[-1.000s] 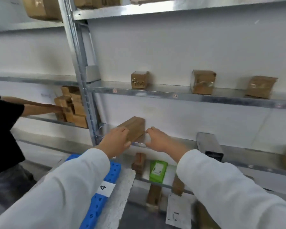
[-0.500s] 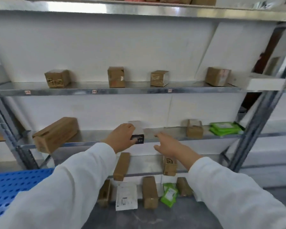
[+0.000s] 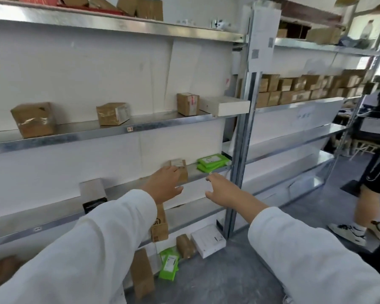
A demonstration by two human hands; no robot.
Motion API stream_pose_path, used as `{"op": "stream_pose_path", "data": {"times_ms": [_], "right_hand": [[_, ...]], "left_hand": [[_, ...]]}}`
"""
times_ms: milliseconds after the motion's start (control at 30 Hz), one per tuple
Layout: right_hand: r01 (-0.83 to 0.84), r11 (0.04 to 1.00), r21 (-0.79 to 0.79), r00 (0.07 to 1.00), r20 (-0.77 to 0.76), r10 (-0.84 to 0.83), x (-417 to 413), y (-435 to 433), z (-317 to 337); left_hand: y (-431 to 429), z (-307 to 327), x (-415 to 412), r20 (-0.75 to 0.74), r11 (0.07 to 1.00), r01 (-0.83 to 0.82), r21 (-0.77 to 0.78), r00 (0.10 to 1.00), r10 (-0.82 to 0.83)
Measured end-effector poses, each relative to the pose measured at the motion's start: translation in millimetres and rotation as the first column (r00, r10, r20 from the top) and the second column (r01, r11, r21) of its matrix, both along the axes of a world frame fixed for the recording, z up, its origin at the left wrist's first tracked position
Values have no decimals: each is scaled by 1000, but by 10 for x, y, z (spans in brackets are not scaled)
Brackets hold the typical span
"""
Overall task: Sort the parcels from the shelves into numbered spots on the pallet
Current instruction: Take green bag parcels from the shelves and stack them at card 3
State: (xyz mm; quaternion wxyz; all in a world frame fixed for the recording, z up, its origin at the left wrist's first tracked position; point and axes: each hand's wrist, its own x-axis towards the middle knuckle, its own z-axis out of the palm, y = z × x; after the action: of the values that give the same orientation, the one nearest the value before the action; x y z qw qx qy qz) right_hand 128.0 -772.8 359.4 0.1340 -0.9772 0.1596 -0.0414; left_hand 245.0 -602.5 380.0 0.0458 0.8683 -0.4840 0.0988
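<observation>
Both hands are stretched out toward the middle shelf (image 3: 127,189), white sleeves down to the wrists, and neither one holds anything. Fingers of the left hand (image 3: 162,185) are straight and loosely spread. Its fingertips lie across the near face of a small brown parcel (image 3: 182,171), but whether they touch it cannot be told. The right hand (image 3: 223,190) is open too, fingers fanned, hovering just in front of the shelf's metal edge and a little below a stack of green packets (image 3: 212,163).

That small parcel stands upright on the middle shelf, just left of the green packets and near the steel upright (image 3: 239,150). Farther left on the same shelf sits a white-and-black box (image 3: 93,197).

One shelf up, three taped brown parcels (image 3: 113,114) stand well apart, with a flat white box (image 3: 225,105) beside the rightmost. Lower down are a printed brown carton (image 3: 160,226), a white box (image 3: 208,240) and a green packet (image 3: 169,263). Another person (image 3: 375,178) stands at the right.
</observation>
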Motion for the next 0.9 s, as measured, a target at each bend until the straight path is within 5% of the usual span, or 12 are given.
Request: {"op": "stream_pose_path", "data": {"times_ms": [633,900], "right_hand": [[233,972,28,972,-23,-233,1280,-1591,-286],[285,957,53,957,-76,-280,2028,-2109,-538]], "left_hand": [[-1940,-299,1613,16,978,206,-30,979,-205],[-2355,-634,2444,-107,977,211,-8,972,-211]]}}
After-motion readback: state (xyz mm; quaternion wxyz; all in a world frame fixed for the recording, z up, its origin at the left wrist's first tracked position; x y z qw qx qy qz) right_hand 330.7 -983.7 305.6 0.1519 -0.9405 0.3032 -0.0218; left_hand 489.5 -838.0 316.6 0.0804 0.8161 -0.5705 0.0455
